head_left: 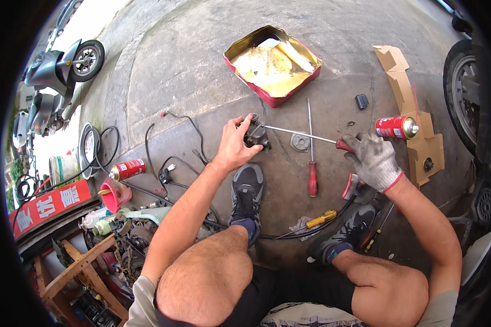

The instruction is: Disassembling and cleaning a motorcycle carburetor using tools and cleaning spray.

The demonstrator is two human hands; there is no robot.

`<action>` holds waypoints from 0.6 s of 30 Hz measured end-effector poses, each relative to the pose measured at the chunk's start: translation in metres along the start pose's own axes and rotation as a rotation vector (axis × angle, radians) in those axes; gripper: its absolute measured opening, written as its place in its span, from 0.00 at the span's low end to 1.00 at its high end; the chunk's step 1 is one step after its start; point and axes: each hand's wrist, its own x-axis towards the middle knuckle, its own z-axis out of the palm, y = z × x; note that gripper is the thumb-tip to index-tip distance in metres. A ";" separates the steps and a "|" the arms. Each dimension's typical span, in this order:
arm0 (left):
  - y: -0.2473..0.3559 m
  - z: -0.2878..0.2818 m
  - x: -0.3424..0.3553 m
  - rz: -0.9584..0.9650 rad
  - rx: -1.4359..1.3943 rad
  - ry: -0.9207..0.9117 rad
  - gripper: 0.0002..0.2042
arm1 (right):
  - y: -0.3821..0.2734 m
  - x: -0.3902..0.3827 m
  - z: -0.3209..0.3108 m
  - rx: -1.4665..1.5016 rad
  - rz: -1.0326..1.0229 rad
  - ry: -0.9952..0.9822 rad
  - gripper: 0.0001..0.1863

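Observation:
My left hand (234, 143) grips a small black metal part (259, 139), fingers wrapped over it. My gloved right hand (373, 162) holds the red handle of a screwdriver (342, 145), whose long shaft reaches across to that part; whether the tip sits inside it, I cannot tell. Under the shaft is a grey round metal piece (300, 144). A second red screwdriver (312, 177) lies on the concrete between my hands. A red brush (350, 185) is just below my right hand. Near my feet lies a yellow-handled screwdriver (320, 219).
An open tin tray (273, 97) sits ahead. Torn cardboard (423, 152), a red spray can (393, 127), a black block (361, 101) and a wheel (461, 103) are right. Left are scooters (60, 71), cables (163, 174), another can (127, 169), a red cup (116, 201) and cluttered parts (142, 234).

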 end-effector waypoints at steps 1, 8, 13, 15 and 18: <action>0.000 0.001 0.000 -0.003 -0.001 0.000 0.46 | -0.001 -0.002 0.004 -0.027 -0.048 0.052 0.24; -0.007 0.004 0.000 0.029 -0.003 0.026 0.47 | -0.006 0.002 0.003 0.044 0.028 -0.087 0.20; -0.008 0.006 0.001 0.036 -0.008 0.033 0.46 | -0.003 0.003 0.001 0.178 0.042 -0.086 0.21; -0.009 0.006 0.000 0.048 -0.001 0.050 0.46 | -0.006 0.005 -0.001 0.207 0.079 -0.089 0.20; -0.010 0.006 0.000 0.066 0.001 0.062 0.46 | -0.007 0.005 -0.005 0.240 0.117 -0.088 0.20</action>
